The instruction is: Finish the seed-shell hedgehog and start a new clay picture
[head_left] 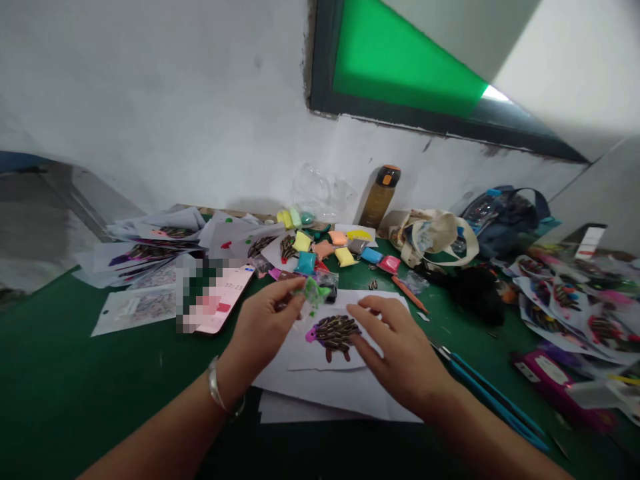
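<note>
My left hand (265, 320) is closed in a pinch on a small clear packet with bright green clay (317, 293). This packet hangs just above the top of a white sheet (305, 357). On the sheet is a hedgehog picture (337, 333) with a body of dark striped seeds, a pink-purple head and brown feet. My right hand (400, 347) lies at the picture's right side, fingers apart and slightly bent, holding nothing that I can see. Its fingertips are close to the seeds; whether they touch is unclear. More white paper (340, 407) lies underneath.
Several coloured clay packets (306, 263) lie beyond the sheet. A phone (225, 300) and stacked papers (150, 247) are at left. An orange tool (411, 295), blue-handled tweezers (495, 393) and a pink box (555, 387) lie at right. A brown bottle (381, 198) stands by the wall.
</note>
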`<action>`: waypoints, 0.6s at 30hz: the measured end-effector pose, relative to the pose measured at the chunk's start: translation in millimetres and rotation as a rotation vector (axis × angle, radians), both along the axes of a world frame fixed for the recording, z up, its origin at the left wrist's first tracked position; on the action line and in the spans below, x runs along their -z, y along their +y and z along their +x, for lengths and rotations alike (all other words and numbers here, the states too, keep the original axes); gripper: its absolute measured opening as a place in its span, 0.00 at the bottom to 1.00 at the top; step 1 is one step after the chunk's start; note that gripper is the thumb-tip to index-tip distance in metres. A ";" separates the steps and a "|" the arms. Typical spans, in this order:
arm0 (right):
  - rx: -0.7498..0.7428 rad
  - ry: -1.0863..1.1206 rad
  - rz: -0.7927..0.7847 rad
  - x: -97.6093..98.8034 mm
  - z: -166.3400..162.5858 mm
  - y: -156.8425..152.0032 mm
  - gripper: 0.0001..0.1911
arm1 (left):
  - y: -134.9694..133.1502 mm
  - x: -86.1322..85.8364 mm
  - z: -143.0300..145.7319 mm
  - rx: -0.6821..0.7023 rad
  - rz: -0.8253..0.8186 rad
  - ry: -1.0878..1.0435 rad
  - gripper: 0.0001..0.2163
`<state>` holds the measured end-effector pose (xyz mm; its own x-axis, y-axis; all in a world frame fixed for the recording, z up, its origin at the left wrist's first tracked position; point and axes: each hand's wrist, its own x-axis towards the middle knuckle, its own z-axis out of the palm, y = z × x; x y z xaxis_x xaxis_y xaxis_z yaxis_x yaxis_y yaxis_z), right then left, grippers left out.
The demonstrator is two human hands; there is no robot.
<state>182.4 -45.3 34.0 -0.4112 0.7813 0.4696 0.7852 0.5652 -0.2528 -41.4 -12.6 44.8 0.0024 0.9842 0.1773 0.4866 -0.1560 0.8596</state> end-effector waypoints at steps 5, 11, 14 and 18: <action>-0.057 -0.009 0.011 -5.9 -28.3 1.0 0.12 | -9.5 6.0 12.8 0.202 -0.075 -0.117 0.13; -0.013 0.890 -0.606 15.0 -34.3 5.6 0.08 | -5.5 10.4 14.7 0.313 -0.244 -0.423 0.22; -0.019 1.178 -0.798 22.3 -35.7 6.8 0.08 | -5.2 11.1 18.8 0.501 -0.369 -0.450 0.16; -0.057 1.239 -0.856 24.2 -33.6 10.1 0.08 | -5.9 13.2 22.3 0.517 -0.415 -0.395 0.09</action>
